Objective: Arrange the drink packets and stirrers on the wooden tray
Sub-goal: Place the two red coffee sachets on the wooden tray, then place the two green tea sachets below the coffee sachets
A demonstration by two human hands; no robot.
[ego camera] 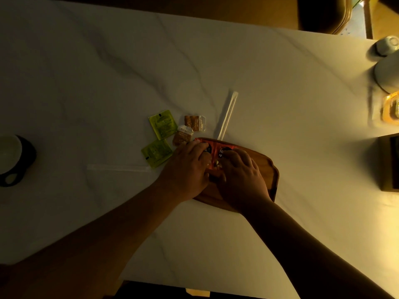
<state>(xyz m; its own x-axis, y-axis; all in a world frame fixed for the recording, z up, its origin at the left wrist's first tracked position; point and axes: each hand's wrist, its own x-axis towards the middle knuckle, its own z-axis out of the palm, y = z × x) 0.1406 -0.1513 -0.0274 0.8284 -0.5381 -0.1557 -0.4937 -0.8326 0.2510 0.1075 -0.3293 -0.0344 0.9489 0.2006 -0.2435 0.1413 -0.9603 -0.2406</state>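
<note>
A wooden tray point(266, 169) lies on the white marble table. Two red drink packets point(214, 149) rest side by side at its far end. My left hand point(187, 169) presses down on the left red packet and my right hand point(241, 175) on the right one, fingers flat over them. Left of the tray lie two green packets point(163, 124) point(156, 152) and two small brown packets point(195, 123) point(183, 137). One wrapped stirrer point(227, 115) points away from the tray's far edge. Another wrapped stirrer point(118, 168) lies flat to the left.
A dark mug point(13, 160) stands at the left table edge. At the right edge are a white kettle point(386, 70), an upturned white cup point(387, 45), an amber glass dish point(390, 111) and a dark box point(390, 162). A chair point(323, 14) sits beyond the table.
</note>
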